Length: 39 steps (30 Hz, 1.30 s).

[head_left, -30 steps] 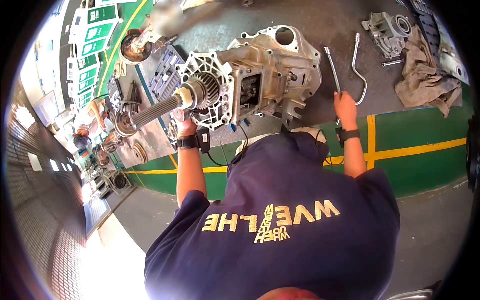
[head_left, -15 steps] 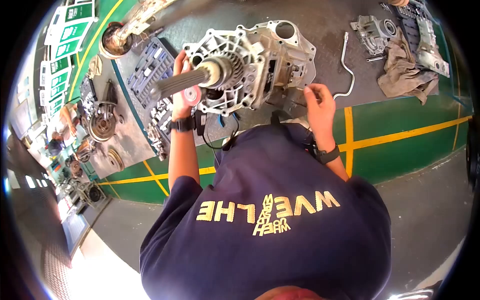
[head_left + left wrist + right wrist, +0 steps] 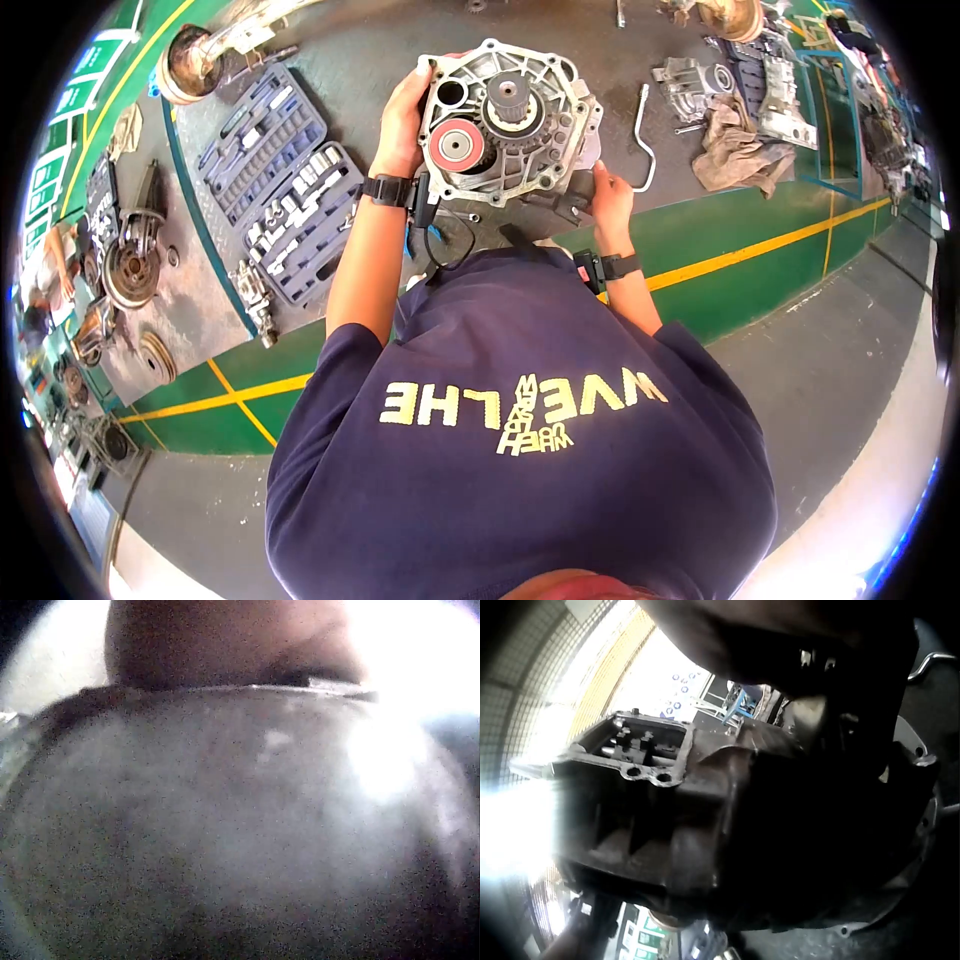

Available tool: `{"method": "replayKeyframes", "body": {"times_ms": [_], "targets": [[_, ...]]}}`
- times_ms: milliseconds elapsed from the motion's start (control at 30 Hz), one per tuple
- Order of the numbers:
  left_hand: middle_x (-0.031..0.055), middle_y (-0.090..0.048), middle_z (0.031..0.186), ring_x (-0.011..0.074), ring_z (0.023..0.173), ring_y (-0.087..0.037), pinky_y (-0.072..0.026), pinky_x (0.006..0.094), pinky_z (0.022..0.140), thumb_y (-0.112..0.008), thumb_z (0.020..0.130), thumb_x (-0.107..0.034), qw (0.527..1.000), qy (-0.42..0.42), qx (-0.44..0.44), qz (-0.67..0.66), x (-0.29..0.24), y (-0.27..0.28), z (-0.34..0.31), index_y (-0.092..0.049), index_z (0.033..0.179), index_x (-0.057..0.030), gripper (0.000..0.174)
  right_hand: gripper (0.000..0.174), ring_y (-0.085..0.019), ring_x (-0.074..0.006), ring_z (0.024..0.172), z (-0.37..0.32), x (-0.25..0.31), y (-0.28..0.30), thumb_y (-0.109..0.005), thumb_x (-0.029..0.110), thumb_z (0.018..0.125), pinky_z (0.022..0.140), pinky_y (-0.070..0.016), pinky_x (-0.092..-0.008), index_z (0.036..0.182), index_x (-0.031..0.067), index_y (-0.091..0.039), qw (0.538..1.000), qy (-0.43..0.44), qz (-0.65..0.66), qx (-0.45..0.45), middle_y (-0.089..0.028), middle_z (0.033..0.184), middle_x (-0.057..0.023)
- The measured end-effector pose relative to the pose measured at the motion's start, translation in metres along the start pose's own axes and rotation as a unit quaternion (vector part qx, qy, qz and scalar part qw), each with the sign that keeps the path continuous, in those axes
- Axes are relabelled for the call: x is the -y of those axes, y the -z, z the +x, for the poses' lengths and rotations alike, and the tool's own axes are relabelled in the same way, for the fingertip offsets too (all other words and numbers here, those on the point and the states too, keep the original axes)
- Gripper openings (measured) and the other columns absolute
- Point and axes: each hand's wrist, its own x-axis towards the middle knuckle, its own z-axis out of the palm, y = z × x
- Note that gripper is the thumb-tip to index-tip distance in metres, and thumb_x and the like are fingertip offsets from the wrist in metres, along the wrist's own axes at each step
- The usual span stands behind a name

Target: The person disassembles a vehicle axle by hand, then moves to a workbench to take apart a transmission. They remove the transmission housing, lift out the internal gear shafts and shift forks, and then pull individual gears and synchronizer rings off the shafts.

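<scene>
A gearbox [image 3: 480, 185] stands end-on to me in the head view, its pale ribbed flange facing my body. A splined shaft [image 3: 508, 95] points from it toward the camera, and a red-ringed disc [image 3: 456, 146] sits lower left. My left hand [image 3: 402, 125] grips the flange's left edge, some fingers hidden behind it. At the far right side, my right hand [image 3: 612, 205] holds the casing, its fingers partly hidden. A dark hand [image 3: 795, 637] crosses above the casing's rectangular opening [image 3: 649, 750] in the right wrist view. The left wrist view is mostly a blurred grey surface [image 3: 225, 810].
An unfolded socket set case [image 3: 290, 200] lies left of the gearbox on the workbench [image 3: 380, 60]. To the right are a bent metal bar [image 3: 645, 140], a brown rag [image 3: 740, 150] and another metal housing [image 3: 690, 85]. A brake drum assembly [image 3: 130, 265] rests at far left.
The gearbox has swung round, so its shaft end now faces me instead of left. My right hand left a straight bar and came to the casing. The head view has shifted left.
</scene>
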Motion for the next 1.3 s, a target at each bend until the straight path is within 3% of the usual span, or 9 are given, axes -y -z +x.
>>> {"method": "replayKeyframes", "body": {"times_ms": [100, 300, 533, 667, 733, 900, 1067, 1167, 1300], "targets": [[0.0103, -0.066, 0.126, 0.0175, 0.11, -0.064, -0.0496, 0.0311, 0.098, -0.045, 0.107, -0.042, 0.993, 0.042, -0.088, 0.066, -0.015, -0.016, -0.005, -0.058, 0.132, 0.0011, 0.051, 0.052, -0.068, -0.039, 0.07, -0.013, 0.012, 0.003, -0.064, 0.041, 0.096, 0.07, -0.0503, -0.0471, 0.083, -0.0087, -0.07, 0.999, -0.016, -0.048, -0.01, -0.066, 0.074, -0.0284], [0.014, -0.066, 0.121, 0.0255, 0.107, -0.067, -0.0561, 0.0419, 0.093, -0.044, 0.105, -0.053, 0.987, 0.132, -0.021, -0.087, -0.002, 0.001, 0.012, -0.055, 0.128, -0.0043, 0.055, 0.049, -0.067, -0.047, 0.081, -0.037, 0.017, 0.003, -0.063, 0.04, 0.097, 0.071, -0.0503, -0.0499, 0.087, -0.0072, -0.069, 0.998, 0.054, 0.001, -0.041, -0.067, 0.08, -0.0287], [0.0119, -0.066, 0.119, 0.0246, 0.106, -0.066, -0.0539, 0.0424, 0.096, -0.047, 0.103, -0.054, 0.987, 0.088, -0.136, -0.01, 0.003, 0.003, 0.007, -0.056, 0.126, -0.0059, 0.054, 0.049, -0.067, -0.0466, 0.083, -0.005, 0.022, 0.006, -0.061, 0.043, 0.097, 0.071, -0.0512, -0.0517, 0.085, -0.0028, -0.07, 0.995, 0.103, -0.001, -0.01, -0.068, 0.081, -0.0278], [0.006, -0.06, 0.131, 0.0207, 0.121, -0.058, -0.0455, 0.0368, 0.106, -0.045, 0.106, -0.048, 0.979, -0.049, -0.176, 0.087, 0.021, 0.002, -0.011, -0.053, 0.137, -0.0058, 0.053, 0.055, -0.068, -0.0456, 0.084, 0.058, 0.052, 0.008, -0.059, 0.05, 0.095, 0.072, -0.0516, -0.0508, 0.083, -0.0021, -0.07, 0.986, 0.154, -0.019, 0.053, -0.068, 0.081, -0.027], [0.0079, -0.051, 0.144, 0.0253, 0.13, -0.052, -0.0449, 0.044, 0.108, -0.042, 0.106, -0.05, 0.972, -0.059, -0.209, 0.094, 0.028, -0.007, -0.015, -0.039, 0.152, -0.015, 0.058, 0.058, -0.07, -0.0415, 0.083, 0.102, 0.06, 0.001, -0.06, 0.053, 0.094, 0.073, -0.0527, -0.0482, 0.086, -0.0029, -0.071, 0.974, 0.199, -0.052, 0.1, -0.07, 0.081, -0.0257], [0.0053, -0.054, 0.138, 0.024, 0.121, -0.057, -0.0498, 0.042, 0.1, -0.041, 0.106, -0.051, 0.974, -0.055, -0.218, -0.037, 0.042, -0.016, -0.03, -0.046, 0.143, -0.0127, 0.054, 0.053, -0.072, -0.0346, 0.081, 0.141, 0.089, 0.0, -0.063, 0.051, 0.092, 0.077, -0.054, -0.0434, 0.099, -0.0009, -0.072, 0.96, 0.213, -0.053, 0.172, -0.072, 0.083, -0.0197], [0.0037, -0.066, 0.123, 0.0195, 0.111, -0.062, -0.0489, 0.0358, 0.098, -0.05, 0.105, -0.04, 0.969, -0.082, -0.221, -0.072, 0.025, -0.022, -0.029, -0.059, 0.129, -0.0107, 0.039, 0.036, -0.072, -0.0302, 0.085, 0.095, 0.043, 0.02, -0.07, 0.036, 0.091, 0.078, -0.0544, -0.0401, 0.103, 0.002, -0.071, 0.974, 0.208, 0.067, -0.06, -0.074, 0.089, -0.0164], [0.0061, -0.071, 0.105, 0.0196, 0.093, -0.066, -0.0512, 0.0351, 0.085, -0.054, 0.104, -0.033, 0.954, -0.069, -0.222, 0.191, 0.004, 0.014, -0.022, -0.067, 0.113, -0.0059, 0.031, 0.025, -0.068, -0.0211, 0.076, 0.065, -0.002, 0.029, -0.07, 0.024, 0.093, 0.073, -0.0534, -0.034, 0.098, -0.0005, -0.069, 0.982, 0.131, 0.133, -0.035, -0.072, 0.084, -0.0119], [0.0229, -0.07, 0.085, 0.0361, 0.083, -0.068, -0.0509, 0.046, 0.077, -0.045, 0.105, -0.042, 0.739, -0.022, -0.116, 0.663, -0.057, -0.012, -0.002, -0.069, 0.098, 0.0007, 0.049, 0.024, -0.064, -0.0107, 0.074, 0.003, 0.051, 0.039, -0.069, 0.022, 0.097, 0.068, -0.0506, -0.0257, 0.098, -0.0016, -0.066, 0.972, 0.108, 0.192, 0.085, -0.068, 0.08, -0.0067]]}}
